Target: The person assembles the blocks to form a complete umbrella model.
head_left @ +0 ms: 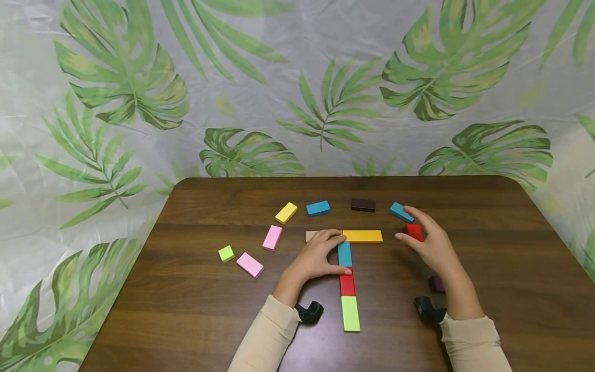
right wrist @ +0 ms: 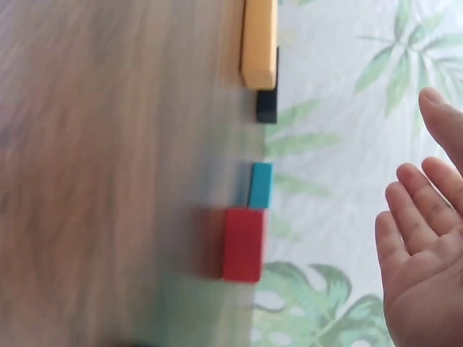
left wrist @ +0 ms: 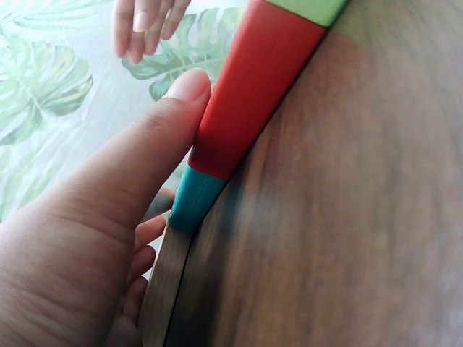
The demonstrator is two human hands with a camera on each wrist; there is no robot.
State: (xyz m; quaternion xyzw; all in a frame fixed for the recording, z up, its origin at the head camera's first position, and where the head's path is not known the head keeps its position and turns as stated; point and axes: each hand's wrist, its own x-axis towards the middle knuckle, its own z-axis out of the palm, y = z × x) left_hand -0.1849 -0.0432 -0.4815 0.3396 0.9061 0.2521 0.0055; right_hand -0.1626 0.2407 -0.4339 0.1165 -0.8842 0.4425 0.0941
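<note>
My left hand (head_left: 318,256) rests on a T-shaped layout of blocks. Its thumb touches the side of a red block (left wrist: 253,79), and its fingertips lie near the joint of a bare wood block (head_left: 310,236) and a yellow-orange block (head_left: 362,236). Down the stem run a blue block (head_left: 344,254), that red block and a light green block (head_left: 350,313), end to end. The left fingers partly cover the wood block. With thumb and fingers spread, my right hand (head_left: 437,248) hovers above another red block (head_left: 413,232), holding nothing.
Around the T lie a yellow block (head_left: 286,213), blue blocks (head_left: 318,208) (head_left: 401,212), a dark block (head_left: 363,205), pink blocks (head_left: 272,238) (head_left: 250,265), a small green block (head_left: 226,253) and a purple block (head_left: 436,284) beside the right wrist. Leaf-patterned cloth hangs behind the table.
</note>
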